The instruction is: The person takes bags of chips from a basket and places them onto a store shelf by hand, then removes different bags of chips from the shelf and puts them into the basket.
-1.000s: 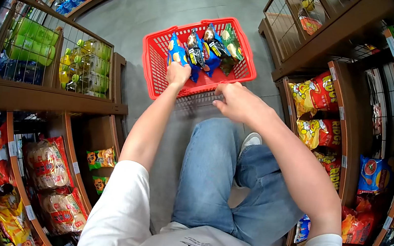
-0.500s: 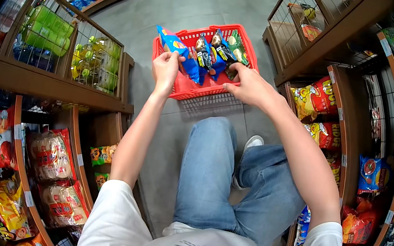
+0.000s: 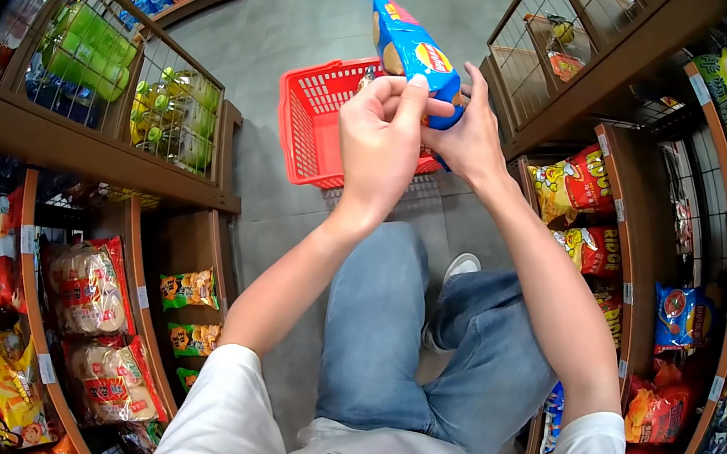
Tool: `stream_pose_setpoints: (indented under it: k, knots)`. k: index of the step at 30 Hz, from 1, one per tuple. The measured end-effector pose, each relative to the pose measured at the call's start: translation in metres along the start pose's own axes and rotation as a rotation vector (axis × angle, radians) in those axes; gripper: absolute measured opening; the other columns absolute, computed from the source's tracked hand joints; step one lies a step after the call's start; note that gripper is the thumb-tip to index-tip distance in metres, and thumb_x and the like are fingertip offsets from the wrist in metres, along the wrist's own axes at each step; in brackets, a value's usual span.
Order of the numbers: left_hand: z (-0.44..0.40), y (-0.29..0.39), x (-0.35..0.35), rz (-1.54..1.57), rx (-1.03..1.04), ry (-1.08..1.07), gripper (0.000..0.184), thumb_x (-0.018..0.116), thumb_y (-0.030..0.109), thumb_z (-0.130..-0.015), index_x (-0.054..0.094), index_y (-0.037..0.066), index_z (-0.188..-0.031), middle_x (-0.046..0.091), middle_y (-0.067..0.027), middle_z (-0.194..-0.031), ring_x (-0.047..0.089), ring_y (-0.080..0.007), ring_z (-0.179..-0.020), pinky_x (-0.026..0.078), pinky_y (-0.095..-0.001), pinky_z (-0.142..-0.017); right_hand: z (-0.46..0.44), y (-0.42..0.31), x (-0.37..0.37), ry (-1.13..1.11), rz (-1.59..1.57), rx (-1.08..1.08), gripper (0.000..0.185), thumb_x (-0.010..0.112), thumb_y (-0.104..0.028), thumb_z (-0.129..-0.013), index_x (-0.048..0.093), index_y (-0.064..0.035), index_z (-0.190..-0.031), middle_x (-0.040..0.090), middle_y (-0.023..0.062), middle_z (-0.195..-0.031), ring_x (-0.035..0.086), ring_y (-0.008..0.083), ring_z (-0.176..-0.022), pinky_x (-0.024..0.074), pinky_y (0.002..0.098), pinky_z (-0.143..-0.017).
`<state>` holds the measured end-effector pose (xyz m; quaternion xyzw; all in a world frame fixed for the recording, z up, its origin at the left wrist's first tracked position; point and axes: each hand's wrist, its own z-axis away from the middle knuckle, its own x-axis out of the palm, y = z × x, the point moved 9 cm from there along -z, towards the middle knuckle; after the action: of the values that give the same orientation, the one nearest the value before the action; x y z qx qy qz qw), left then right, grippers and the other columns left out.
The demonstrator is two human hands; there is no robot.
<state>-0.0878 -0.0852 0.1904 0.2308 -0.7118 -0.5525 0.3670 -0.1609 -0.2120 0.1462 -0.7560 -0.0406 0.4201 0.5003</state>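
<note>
A blue bag of potato chips (image 3: 413, 47) with a round yellow-and-red logo is held up above the red shopping basket (image 3: 308, 160). My left hand (image 3: 383, 133) pinches its near edge between thumb and bent fingers. At the bag's lower right, my right hand (image 3: 471, 140) grips it, its fingers partly behind the bag. The basket stands on the floor just beyond my knees. Its left part shows bare red bottom. The bag and my hands hide most of its right part, where only a bit of another pack shows.
Shelves of packaged snacks (image 3: 93, 292) line my left side, and more snack bags (image 3: 575, 186) fill the shelves on my right. A wire-fronted rack with bottles (image 3: 181, 116) stands at left. A brown rack (image 3: 530, 74) stands at far right. Grey floor (image 3: 338, 3) runs ahead.
The blue chip bag has come up out of the basket and moved right. My left hand moved right with it; my right hand left the packs in the basket and took hold of the bag.
</note>
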Motion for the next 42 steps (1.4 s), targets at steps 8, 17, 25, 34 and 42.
stream_pose_setpoints:
  k: [8,17,25,34,42]
  knots:
    - [0.004,0.012,0.026,-0.017,0.030,-0.086,0.026,0.056,0.023,-0.098,0.064,-0.002,-0.095,0.072,-0.0086,-0.083,0.058,-0.0037,-0.065,0.045,-0.0192,-0.055,0.009,-0.010,-0.023,0.129,-0.206,-0.040,0.071,0.083,-0.018,-0.069,0.046,-0.0029,-0.127,0.068,0.0173,-0.102,0.068,0.0279,-0.094,0.0540,0.0394,-0.084]
    - [-0.038,-0.009,-0.013,-0.351,0.361,0.097,0.037,0.058,0.026,-0.096,0.056,-0.005,-0.114,0.064,-0.0175,-0.113,0.063,-0.0213,-0.100,0.050,-0.0325,-0.084,0.003,0.039,-0.023,-0.003,-0.381,0.232,0.053,0.082,-0.030,-0.069,0.064,-0.0002,-0.109,0.071,0.0120,-0.103,0.068,0.0189,-0.092,0.0544,0.0336,-0.083]
    - [-0.047,-0.057,-0.020,-0.219,-0.042,-0.315,0.065,0.056,0.046,-0.095,0.042,-0.005,-0.134,0.057,-0.0182,-0.127,0.056,-0.0237,-0.115,0.044,-0.0347,-0.099,0.013,0.022,-0.022,-0.306,-0.851,0.345,0.061,0.077,-0.019,-0.077,0.049,0.0013,-0.127,0.063,0.0116,-0.117,0.064,0.0182,-0.102,0.0532,0.0339,-0.089]
    - [-0.032,-0.073,0.024,-0.059,-0.142,-0.515,0.055,0.062,0.037,-0.094,0.047,-0.003,-0.129,0.060,-0.0125,-0.123,0.059,-0.0178,-0.109,0.048,-0.0314,-0.094,0.021,0.038,-0.044,-0.306,-0.899,0.401,0.062,0.077,-0.019,-0.079,0.048,0.0030,-0.128,0.063,0.0131,-0.119,0.065,0.0187,-0.102,0.0537,0.0335,-0.090]
    - [-0.018,-0.108,0.065,0.034,-0.447,-0.554,0.050,0.063,0.035,-0.094,0.052,-0.003,-0.125,0.063,-0.0115,-0.117,0.063,-0.0153,-0.102,0.052,-0.0296,-0.089,0.046,0.056,-0.072,-0.290,-0.829,0.462,0.059,0.081,-0.023,-0.078,0.054,0.0019,-0.125,0.066,0.0121,-0.116,0.066,0.0175,-0.100,0.0539,0.0318,-0.089]
